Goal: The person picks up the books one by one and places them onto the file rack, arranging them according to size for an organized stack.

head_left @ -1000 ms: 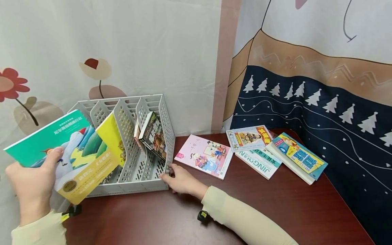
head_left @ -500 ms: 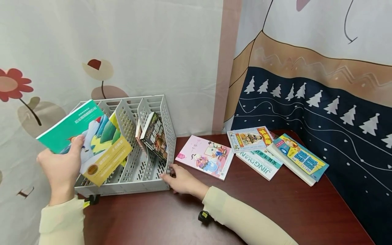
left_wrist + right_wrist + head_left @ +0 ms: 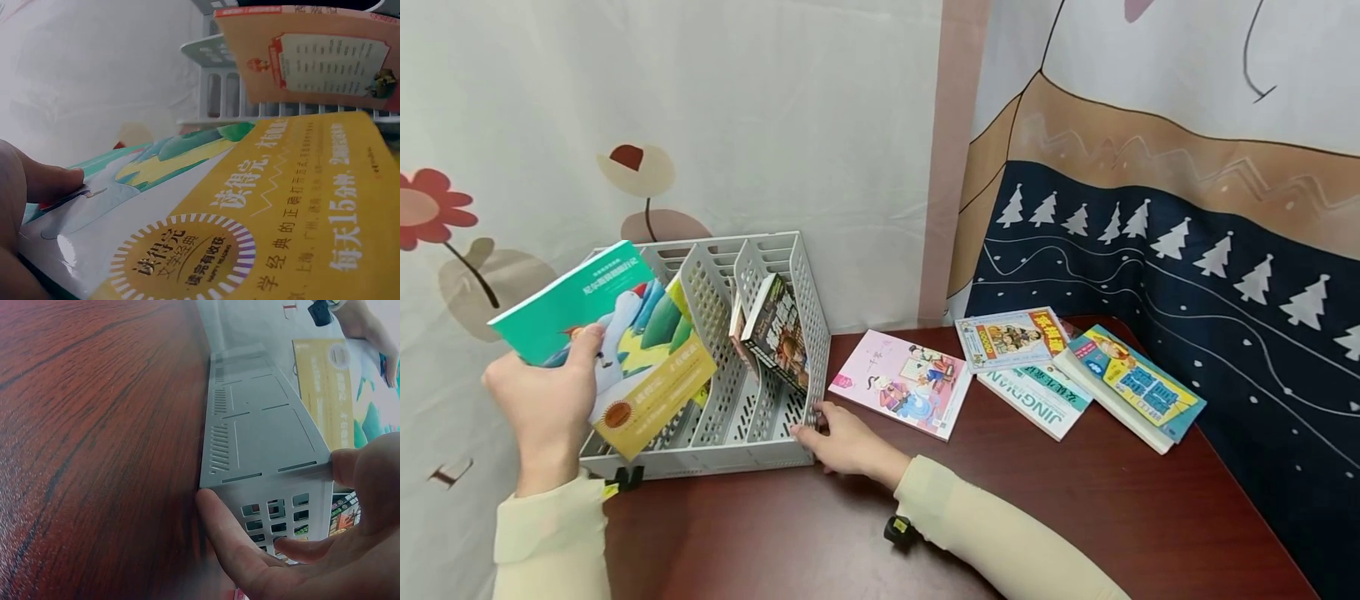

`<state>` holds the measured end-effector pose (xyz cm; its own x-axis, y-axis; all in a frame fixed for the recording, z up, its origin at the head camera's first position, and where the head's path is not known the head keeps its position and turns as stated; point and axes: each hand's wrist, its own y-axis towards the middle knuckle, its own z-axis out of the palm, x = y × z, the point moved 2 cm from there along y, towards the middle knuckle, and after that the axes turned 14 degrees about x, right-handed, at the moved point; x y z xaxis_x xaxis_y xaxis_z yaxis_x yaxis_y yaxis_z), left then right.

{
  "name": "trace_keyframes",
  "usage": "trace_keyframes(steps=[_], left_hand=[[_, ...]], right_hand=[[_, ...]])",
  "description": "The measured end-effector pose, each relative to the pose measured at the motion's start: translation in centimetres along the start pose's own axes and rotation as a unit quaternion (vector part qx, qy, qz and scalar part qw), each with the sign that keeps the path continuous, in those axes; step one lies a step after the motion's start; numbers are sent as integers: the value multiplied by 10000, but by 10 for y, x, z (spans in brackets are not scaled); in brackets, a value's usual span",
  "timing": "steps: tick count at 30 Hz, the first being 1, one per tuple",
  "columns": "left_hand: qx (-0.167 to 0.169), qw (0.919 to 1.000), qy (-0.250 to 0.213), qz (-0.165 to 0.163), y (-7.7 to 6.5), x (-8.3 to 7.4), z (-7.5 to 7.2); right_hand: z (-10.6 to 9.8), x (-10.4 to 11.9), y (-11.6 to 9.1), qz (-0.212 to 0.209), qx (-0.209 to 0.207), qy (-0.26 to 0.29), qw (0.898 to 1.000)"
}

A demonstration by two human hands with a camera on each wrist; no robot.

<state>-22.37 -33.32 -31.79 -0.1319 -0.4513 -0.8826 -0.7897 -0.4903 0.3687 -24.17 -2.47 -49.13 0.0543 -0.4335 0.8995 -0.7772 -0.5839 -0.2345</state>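
Note:
My left hand [image 3: 550, 400] grips a green and yellow picture-cover book [image 3: 625, 325], thumb across its front cover. The book is tilted over the left compartments of a grey slotted book organizer [image 3: 748, 457], hiding part of them. In the left wrist view, the book's yellow band [image 3: 312, 187] fills the foreground. My right hand [image 3: 850, 446] holds the organizer's front right corner; in the right wrist view the thumb is at the top edge and fingers [image 3: 231, 531] lie along the perforated side. Behind the held book, a yellow book [image 3: 677, 296] shows partly inside the organizer.
A dark-covered book [image 3: 778, 333] leans in the organizer's right part, beside a thinner pinkish one [image 3: 739, 329]. Right of the organizer, a pink book [image 3: 902, 383] lies on the reddish-brown table [image 3: 760, 533]. Further right are a board-game-style booklet [image 3: 1011, 340], a white-green book [image 3: 1037, 400] and a blue-yellow book [image 3: 1135, 383].
My left hand has carried the green and yellow book rightward, over the organizer's left compartments, and has barely shifted in the last half second. My right hand stays on the corner.

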Motion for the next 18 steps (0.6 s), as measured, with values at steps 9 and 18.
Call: trace_keyframes(steps=[9, 18], left_hand=[[-239, 9980, 178, -565, -8, 13, -38], [-572, 9968, 66, -561, -8, 13, -45]], right_hand=[[-2, 0, -1, -9, 29, -70, 10000], [-1, 3, -2, -7, 52, -94, 9999]])
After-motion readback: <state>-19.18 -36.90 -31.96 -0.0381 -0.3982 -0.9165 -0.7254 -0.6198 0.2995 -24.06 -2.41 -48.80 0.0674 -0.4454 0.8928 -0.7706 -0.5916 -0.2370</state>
